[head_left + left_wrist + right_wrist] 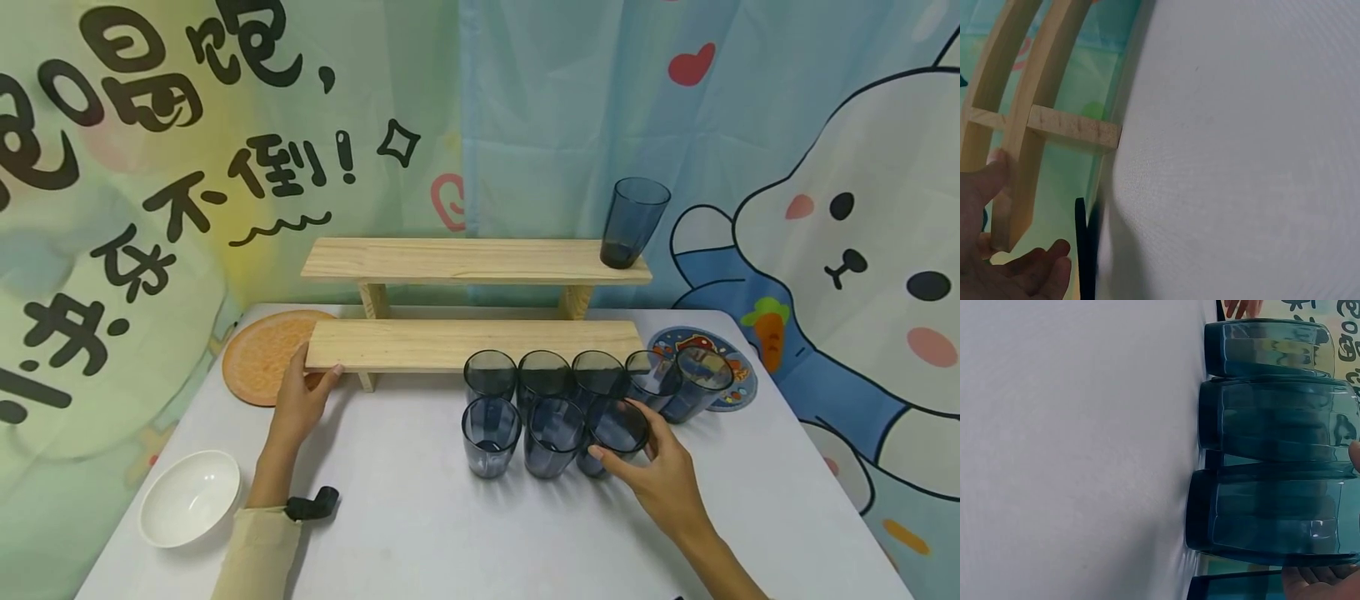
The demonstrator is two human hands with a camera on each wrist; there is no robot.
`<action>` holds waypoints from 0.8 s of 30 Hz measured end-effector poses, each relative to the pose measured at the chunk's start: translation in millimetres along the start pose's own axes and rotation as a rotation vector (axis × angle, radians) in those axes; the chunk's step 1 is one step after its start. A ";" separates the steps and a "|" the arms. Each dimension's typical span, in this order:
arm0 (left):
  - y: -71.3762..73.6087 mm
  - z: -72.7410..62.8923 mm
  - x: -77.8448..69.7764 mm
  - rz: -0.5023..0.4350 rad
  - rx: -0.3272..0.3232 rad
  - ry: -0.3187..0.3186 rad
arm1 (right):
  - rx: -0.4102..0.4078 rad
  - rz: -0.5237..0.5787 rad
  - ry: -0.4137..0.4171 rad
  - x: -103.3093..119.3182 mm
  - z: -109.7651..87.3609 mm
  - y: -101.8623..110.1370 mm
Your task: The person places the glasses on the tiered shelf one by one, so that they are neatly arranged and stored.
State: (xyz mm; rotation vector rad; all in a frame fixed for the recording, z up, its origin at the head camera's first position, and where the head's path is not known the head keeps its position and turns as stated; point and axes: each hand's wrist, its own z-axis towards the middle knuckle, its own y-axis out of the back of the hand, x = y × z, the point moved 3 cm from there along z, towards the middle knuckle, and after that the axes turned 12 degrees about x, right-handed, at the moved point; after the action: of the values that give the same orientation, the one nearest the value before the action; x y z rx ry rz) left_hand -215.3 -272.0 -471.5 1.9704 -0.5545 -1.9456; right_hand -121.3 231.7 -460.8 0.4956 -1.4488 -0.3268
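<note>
At the left end of the lower board of a two-tier wooden shelf [420, 343], my left hand [300, 407] pinches the wood. The left wrist view shows the thumb [994, 175] on one face of the board and other fingers around its end. My right hand [667, 479] holds a dark blue drinking glass [613, 429], the rightmost in the front row, with thumb and fingers on opposite sides. Beside it stand a middle glass [553, 442] and a left glass [491, 437]. Several more glasses [491, 375] form a row behind, next to the lower board.
One glass [633, 221] stands on the right end of the upper board [450, 260]. A round orange mat [251, 358] lies at left and a patterned blue mat [742, 387] at right. A white bowl [191, 498] sits at the table's left front. Printed curtains hang behind.
</note>
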 end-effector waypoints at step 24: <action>0.1 -0.2 3.1 0.006 0.001 0.019 | -0.030 -0.026 0.038 24.8 -0.4 18.7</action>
State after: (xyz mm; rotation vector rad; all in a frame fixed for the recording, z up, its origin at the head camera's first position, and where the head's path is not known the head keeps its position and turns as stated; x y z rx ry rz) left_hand -215.2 -273.5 -474.2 1.9834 -0.5563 -1.9209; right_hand -119.8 235.3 -430.0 0.4948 -1.3995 -0.3576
